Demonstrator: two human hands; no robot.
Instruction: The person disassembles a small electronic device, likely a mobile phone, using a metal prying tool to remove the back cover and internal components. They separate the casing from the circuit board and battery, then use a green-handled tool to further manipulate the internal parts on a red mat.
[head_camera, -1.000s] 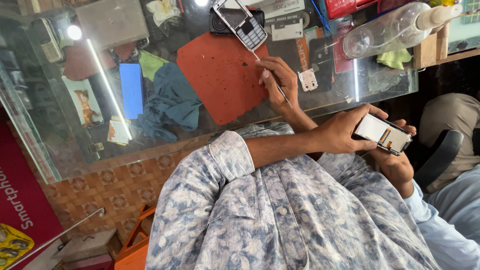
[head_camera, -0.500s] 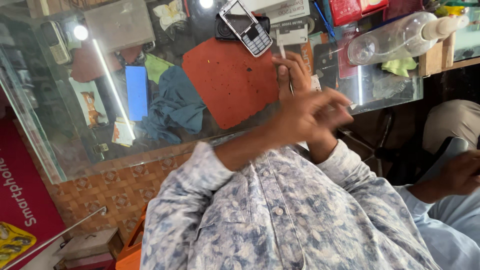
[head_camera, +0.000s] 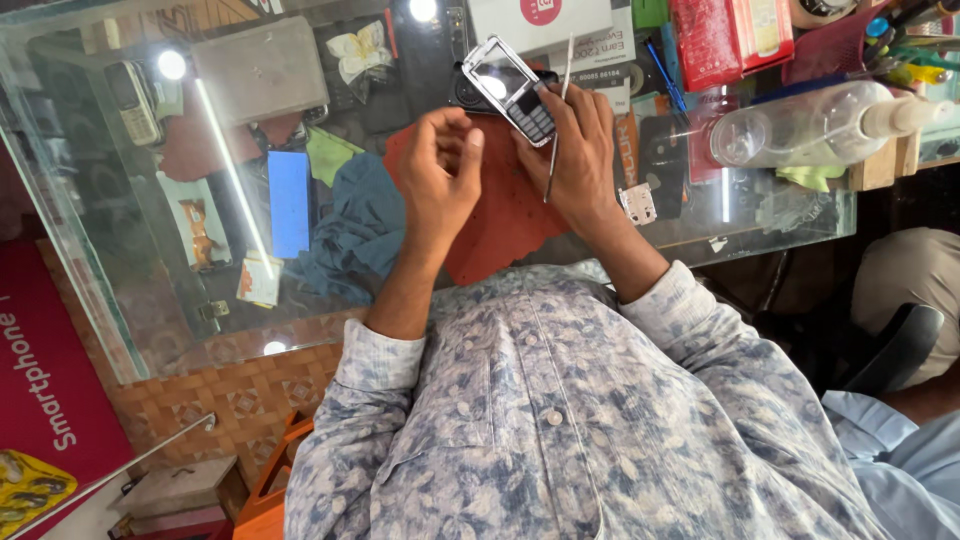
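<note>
Keypad phone (head_camera: 512, 88) | right hand (head_camera: 575, 150) grips it plus thin tweezers (head_camera: 556, 130) | left hand (head_camera: 440, 180) loosely curled, empty, beside

left hand (head_camera: 440, 180) raised just left of phone (head_camera: 512, 90), fingers curled, empty, right hand (head_camera: 575, 150) gripping phone and thin tool, both forearms bent up toward phone, sleeves rolled

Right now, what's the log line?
right hand: holds keypad phone, thin tool | left hand: curled beside it | below: red mat
</note>
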